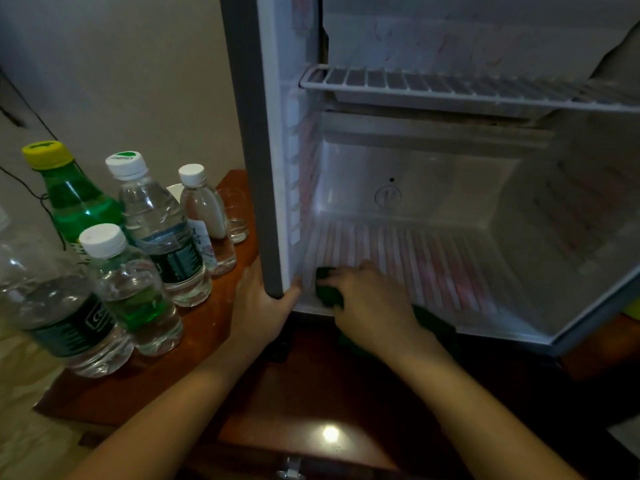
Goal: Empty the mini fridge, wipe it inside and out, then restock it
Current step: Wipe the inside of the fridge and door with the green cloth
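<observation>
Wiping looks to be the step in hand. The mini fridge stands open with nothing in it, so the emptying is done. Its wire shelf is bare and still in place above the ribbed floor.

The right hand reaches in low, its fingers curled over a bunched green cloth. It presses the cloth onto the front left corner of the floor, just beside the side wall, likely because dirt gathers in that corner.

The left hand clasps the lower front edge of the fridge's left wall, thumb inside and fingers round the outside. I take this as bracing, so the light cabinet does not slide under the rubbing.

The drinks wait just left of the fridge on a wooden side table, close enough for restocking:
- a green soda bottle with a yellow cap
- three water bottles
- a small clear bottle
- a glass tumbler behind them

All stand upright in a tight cluster, clear of the opening. The fridge itself sits on a dark polished cabinet top.
</observation>
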{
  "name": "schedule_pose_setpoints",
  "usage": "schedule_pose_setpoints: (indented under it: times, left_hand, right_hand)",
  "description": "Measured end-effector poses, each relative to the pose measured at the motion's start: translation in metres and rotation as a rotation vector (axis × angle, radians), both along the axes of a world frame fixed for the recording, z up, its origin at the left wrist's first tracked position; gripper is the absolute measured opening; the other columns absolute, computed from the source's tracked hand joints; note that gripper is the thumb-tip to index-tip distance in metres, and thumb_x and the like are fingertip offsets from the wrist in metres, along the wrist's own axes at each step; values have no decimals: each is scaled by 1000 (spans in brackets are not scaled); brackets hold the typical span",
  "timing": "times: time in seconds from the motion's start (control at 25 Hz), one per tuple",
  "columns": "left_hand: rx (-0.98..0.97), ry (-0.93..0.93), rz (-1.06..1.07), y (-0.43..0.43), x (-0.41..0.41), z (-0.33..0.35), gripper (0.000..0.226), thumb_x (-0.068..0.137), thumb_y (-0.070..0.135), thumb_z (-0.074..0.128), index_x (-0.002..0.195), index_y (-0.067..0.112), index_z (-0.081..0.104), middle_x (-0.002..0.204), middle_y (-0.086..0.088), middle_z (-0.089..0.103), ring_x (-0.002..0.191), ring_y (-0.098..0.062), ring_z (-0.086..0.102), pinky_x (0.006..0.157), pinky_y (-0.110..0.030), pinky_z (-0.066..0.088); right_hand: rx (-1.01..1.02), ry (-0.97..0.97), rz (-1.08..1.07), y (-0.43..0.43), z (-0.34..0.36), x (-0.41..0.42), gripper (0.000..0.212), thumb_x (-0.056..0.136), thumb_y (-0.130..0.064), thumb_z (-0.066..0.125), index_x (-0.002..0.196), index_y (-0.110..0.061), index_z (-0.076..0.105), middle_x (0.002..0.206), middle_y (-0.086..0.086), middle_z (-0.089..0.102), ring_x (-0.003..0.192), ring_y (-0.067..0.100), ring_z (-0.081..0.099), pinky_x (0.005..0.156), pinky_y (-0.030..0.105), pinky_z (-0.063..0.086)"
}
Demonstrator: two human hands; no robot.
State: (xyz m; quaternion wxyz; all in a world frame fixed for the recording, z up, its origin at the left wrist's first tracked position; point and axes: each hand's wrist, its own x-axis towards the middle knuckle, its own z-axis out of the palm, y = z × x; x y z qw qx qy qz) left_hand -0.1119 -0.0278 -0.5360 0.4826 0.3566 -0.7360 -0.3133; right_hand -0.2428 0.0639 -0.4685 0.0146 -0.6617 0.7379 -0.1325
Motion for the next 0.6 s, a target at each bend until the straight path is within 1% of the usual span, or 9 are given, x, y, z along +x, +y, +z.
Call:
schedule_pose_setpoints:
  times: [0.04,0.12,0.2,0.28,0.32,0.4,0.48,0.56,0.6]
  left_hand:
    - [-3,0,-3,-3,1,-3,49,74,55,60,118,50,39,104,29,51,97,10,52,80,-15,44]
    - [10,-1,-11,-6,1,-7,43,76,52,62,113,53,41,104,29,51,97,9,52,81,-16,45]
    - [36,10,-2,-2,1,-3,40,78,42,69,105,52,41,99,29,49,92,13,50,78,-8,40]
    - [37,18,18,1,1,0,46,81,26,74,103,45,38,95,29,46,86,17,48,71,1,38]
    - [32,11,20,1,-1,1,46,80,23,74,102,42,38,93,28,45,84,16,48,70,2,38]
    - [29,-2,25,1,0,1,45,78,33,74,103,43,38,94,26,46,86,7,51,72,-4,39]
    - [2,-15,14,0,2,0,44,78,39,70,107,46,38,100,19,50,93,-3,52,78,-15,43]
    - [1,-27,-8,-3,3,-3,39,77,47,65,107,53,40,101,24,53,94,5,54,79,-21,47]
    - [5,-28,-6,-4,3,-3,37,77,52,62,106,55,41,100,26,54,94,8,54,78,-22,48]
  right_hand:
    - [-9,24,4,2,-2,6,32,91,-15,53,120,-24,61,118,-2,59,104,19,48,76,32,48]
    - [19,70,-89,-31,0,-7,26,92,-14,51,114,-19,63,114,2,61,102,21,51,74,31,47]
    - [76,100,-181,-81,7,-32,23,93,-17,49,110,-14,64,114,8,63,101,23,57,79,33,47]
    - [151,109,-221,-119,20,-56,27,94,-20,49,116,-12,62,122,10,61,107,27,58,84,34,46]
    - [154,126,-231,-125,22,-60,29,93,-20,50,118,-12,61,124,10,60,109,27,57,84,33,45]
    - [158,120,-201,-106,16,-45,28,92,-18,51,117,-14,62,120,9,60,106,26,57,83,32,45]
    - [101,50,-161,-59,9,-15,24,90,-15,54,113,-17,63,112,6,60,103,23,54,81,34,48]
    - [11,0,-12,-4,-1,14,28,89,-13,55,115,-21,62,113,0,59,106,22,49,81,37,49]
    - [9,-8,47,16,-1,24,31,89,-12,55,118,-23,61,117,-2,58,108,22,47,82,39,49]
